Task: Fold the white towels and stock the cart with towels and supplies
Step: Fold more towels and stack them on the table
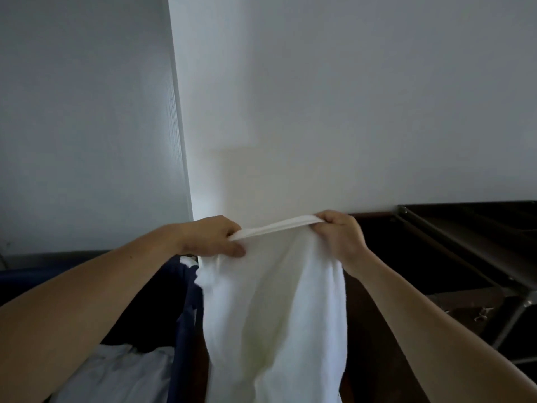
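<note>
Both hands, left hand (pixel 216 238) and right hand (pixel 338 234), pinched the white towel's (pixel 276 309) hemmed edge (folding just begun), so halving likely came next.

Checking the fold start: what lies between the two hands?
Only the white terry towel: its top hem stretches from the left hand to the right hand, in the head view.

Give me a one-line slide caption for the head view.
The left hand and right hand pinch the top hem of a white towel, which hangs in front of a pale wall.
</note>
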Demonstrator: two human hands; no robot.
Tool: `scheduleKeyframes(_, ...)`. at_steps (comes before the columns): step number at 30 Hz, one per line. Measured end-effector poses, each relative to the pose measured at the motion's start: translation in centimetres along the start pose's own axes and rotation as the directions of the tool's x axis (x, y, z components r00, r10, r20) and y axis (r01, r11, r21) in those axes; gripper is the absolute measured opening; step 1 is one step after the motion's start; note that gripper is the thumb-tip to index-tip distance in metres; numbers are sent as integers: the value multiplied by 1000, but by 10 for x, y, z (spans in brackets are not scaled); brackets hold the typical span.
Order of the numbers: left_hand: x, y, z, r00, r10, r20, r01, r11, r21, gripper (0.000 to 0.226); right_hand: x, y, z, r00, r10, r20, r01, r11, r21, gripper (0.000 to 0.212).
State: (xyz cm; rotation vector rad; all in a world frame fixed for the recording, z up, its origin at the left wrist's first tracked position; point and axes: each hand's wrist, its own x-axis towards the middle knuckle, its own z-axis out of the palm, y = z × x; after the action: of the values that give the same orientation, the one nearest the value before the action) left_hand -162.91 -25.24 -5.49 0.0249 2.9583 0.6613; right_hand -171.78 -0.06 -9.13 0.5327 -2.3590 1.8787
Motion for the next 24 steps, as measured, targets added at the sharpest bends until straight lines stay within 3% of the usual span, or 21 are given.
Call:
scheduleKeyframes(2, -5, -6, -3, 999, 4, -48, -9, 995, -96, 13, 5, -1, -7, 993, 59, -100, -52, 996, 75, 20)
scheduleKeyframes(3, -7, -7, -4, 997, 1, -75, -13, 987, -158, 13, 8, 2, -8, 990, 89, -106, -86, 996, 28, 21)
scheduleKeyframes(5, -8, -5, -5, 992, 1, -122, -36, 959, -282, 10, 11, 11, -5, 989, 142, -44, -149, 957, -249, 23)
scheduleKeyframes(7, -7, 5, -7, 991, 4, -132, -55, 919, -389, 8, 7, 16, 6, 990, 131, 43, -99, 894, -436, 13)
scheduleKeyframes(8, -4, 12, -7, 992, 12, -126, -63, 908, -415, 8, 2, 14, 13, 989, 85, 120, -26, 904, -427, 14)
scheduleKeyframes(11, 4, 34, -7, 993, 65, -94, -99, 902, -421, 8, -12, -4, 37, 911, -109, 398, 236, 928, -287, 57)
scheduleKeyframes(12, 6, 38, -7, 994, 78, -83, -106, 898, -427, 7, -15, -10, 43, 890, -147, 431, 278, 925, -259, 57)
scheduleKeyframes(14, 8, 33, -7, 995, 76, -60, -96, 851, -516, 4, -15, -12, 47, 902, -140, 408, 228, 958, -174, 36)
scheduleKeyframes(16, 8, 19, -6, 997, 69, -22, -65, 735, -675, 20, -14, -10, 43, 945, -71, 319, 81, 997, -16, 8)
scheduleKeyframes(18, 9, 8, 0, 997, 74, 22, -28, 616, -787, 24, -10, -5, 39, 978, -33, 206, 26, 999, 35, 13)
scheduleKeyframes(20, 12, 5, 11, 998, 64, 17, -21, 546, -838, 24, -7, -4, 39, 988, -36, 147, 43, 998, -48, 14)
scheduleKeyframes(22, 17, 9, 18, 998, 50, -29, -50, 507, -860, 28, -5, -7, 40, 985, -70, 159, 89, 989, -118, 7)
scheduleKeyframes(24, 22, 15, 22, 997, 38, -65, -75, 495, -865, 27, -4, -8, 40, 971, -124, 203, 146, 985, -96, 27)
